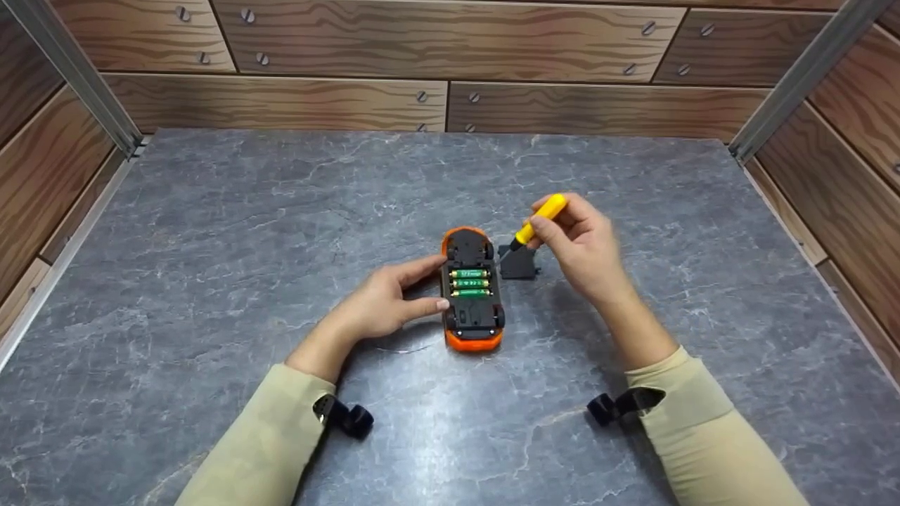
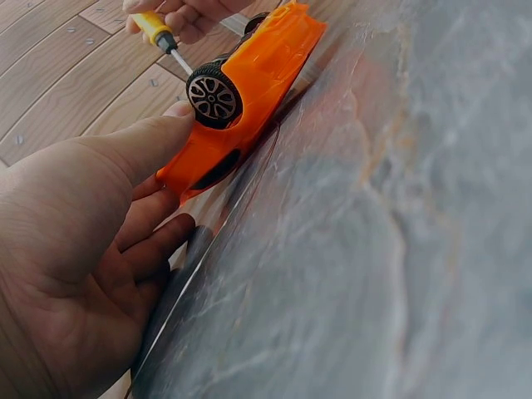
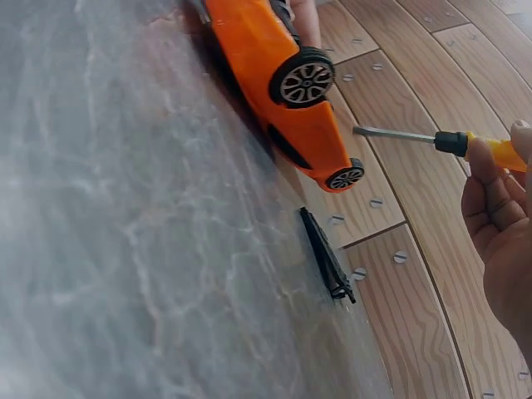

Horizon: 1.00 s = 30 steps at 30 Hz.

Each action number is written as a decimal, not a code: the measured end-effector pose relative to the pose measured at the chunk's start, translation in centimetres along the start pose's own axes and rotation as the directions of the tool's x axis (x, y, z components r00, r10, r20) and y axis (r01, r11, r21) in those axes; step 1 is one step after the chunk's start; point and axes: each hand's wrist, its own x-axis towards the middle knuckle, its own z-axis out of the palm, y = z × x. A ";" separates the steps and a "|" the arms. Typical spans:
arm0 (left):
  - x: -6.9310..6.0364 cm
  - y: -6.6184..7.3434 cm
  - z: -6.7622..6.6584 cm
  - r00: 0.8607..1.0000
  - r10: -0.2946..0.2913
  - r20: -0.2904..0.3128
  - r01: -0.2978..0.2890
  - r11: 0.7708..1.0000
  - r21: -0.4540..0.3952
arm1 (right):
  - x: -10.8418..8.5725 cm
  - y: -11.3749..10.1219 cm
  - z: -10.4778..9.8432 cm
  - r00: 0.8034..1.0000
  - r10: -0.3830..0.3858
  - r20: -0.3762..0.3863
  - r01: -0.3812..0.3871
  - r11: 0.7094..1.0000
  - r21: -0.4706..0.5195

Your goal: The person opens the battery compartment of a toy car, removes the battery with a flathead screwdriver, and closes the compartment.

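An orange toy car (image 1: 474,340) lies wheels-up, its black underside showing and several green batteries (image 1: 470,283) in its uncovered bay. Against the car's left side rests my left hand (image 1: 376,302), thumb and fingers touching that side; in the left wrist view the thumb tip lies by a wheel (image 2: 214,98). My right hand (image 1: 587,246) holds a screwdriver (image 1: 540,221) by its yellow handle, pinched between thumb and fingers. Its metal shaft (image 3: 395,135) is in the air beside the car. Below it, a dark battery cover (image 1: 519,264) lies right of the car.
Everything lies on a grey marble-patterned tabletop (image 1: 246,225). Wood-patterned panels (image 1: 450,42) enclose the back and sides, with metal posts (image 1: 808,77) at the rear corners. A small camera (image 1: 344,416) is strapped to each wrist.
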 end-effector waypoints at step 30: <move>0.0 0.0 0.0 1.000 -0.001 -0.004 0.001 1.000 0.013 | -0.4 -0.4 0.4 0.992 -0.073 0.105 0.093 0.976 -0.198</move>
